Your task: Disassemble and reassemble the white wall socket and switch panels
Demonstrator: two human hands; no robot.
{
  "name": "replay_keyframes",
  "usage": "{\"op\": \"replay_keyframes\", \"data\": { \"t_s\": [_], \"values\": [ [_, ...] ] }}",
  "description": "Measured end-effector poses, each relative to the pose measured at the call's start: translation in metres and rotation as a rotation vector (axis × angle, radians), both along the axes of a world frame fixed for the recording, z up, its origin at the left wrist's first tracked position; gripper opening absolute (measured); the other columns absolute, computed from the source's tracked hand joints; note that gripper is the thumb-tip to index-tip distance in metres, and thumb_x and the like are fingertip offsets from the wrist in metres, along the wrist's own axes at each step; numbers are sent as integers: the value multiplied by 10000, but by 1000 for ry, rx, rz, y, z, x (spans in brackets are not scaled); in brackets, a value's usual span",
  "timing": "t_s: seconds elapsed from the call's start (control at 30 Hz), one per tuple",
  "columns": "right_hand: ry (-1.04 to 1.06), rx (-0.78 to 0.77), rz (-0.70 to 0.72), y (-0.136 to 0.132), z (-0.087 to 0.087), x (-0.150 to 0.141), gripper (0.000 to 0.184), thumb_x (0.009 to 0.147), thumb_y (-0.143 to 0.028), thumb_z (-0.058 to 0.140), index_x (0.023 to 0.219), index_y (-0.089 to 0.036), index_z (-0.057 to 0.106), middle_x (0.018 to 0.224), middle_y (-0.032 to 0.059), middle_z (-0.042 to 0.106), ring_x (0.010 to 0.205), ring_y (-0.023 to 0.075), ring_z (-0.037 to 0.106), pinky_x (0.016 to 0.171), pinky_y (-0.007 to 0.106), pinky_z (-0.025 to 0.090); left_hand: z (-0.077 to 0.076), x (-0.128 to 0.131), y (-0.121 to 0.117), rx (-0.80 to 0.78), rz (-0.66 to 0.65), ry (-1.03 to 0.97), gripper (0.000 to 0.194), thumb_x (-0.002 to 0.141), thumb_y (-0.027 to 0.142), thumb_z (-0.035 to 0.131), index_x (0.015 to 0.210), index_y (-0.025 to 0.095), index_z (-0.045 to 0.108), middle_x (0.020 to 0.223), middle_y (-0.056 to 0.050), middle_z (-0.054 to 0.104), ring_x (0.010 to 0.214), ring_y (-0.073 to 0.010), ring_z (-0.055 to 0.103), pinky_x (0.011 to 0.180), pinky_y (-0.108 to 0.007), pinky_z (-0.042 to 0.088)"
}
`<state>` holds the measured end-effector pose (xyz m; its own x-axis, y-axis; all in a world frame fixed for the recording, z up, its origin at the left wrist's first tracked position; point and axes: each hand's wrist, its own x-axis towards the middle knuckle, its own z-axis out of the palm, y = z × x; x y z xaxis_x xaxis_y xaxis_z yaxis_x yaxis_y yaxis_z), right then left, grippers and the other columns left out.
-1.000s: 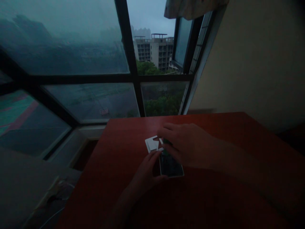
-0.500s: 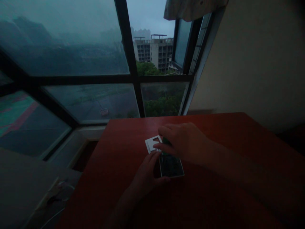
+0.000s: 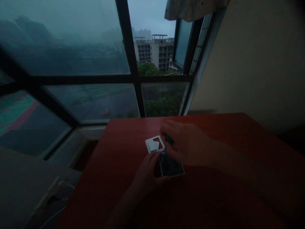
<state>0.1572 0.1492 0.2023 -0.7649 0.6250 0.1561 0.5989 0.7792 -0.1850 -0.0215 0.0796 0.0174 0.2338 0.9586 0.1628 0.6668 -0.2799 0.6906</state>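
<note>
A dark square panel with a thin white rim (image 3: pixel 172 167) lies on the red-brown table. My left hand (image 3: pixel 147 173) grips it by the left side, fingertips at its far corner and thumb at its near edge. Over the panel's far edge, my right hand (image 3: pixel 188 141) is closed round a small tool with a green handle (image 3: pixel 169 139), which looks like a screwdriver. Its lower end points down at the panel's far left corner, partly hidden by my fingers. Just beyond lies a white plate with a cut-out (image 3: pixel 152 145), near my left fingertips.
The red-brown table (image 3: pixel 124 140) reaches to a dark-framed window (image 3: pixel 134 78) at the back. A pale wall (image 3: pixel 250 63) stands on the right. Low on the left, beside the table, a white cable (image 3: pixel 53 218) hangs in dim light.
My right hand has shifted slightly right, and its fingers have moved off the white plate, so more of the cut-out and the green handle shows. My left hand stays in place.
</note>
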Motion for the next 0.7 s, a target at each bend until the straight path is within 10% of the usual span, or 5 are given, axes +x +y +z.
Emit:
{"op": "replay_keyframes", "data": {
  "t_s": [0.7],
  "values": [
    [-31,85,-76,6,-5,-2,214,901,-388,471,917,-192,555,839,32,651,680,154,563,534,265,258,-7,-2,2,26,37,48,893,658,338,820,1407,267,339,1388,-119,453,1252,-324,462,1035,-499,403]
  ]
}}
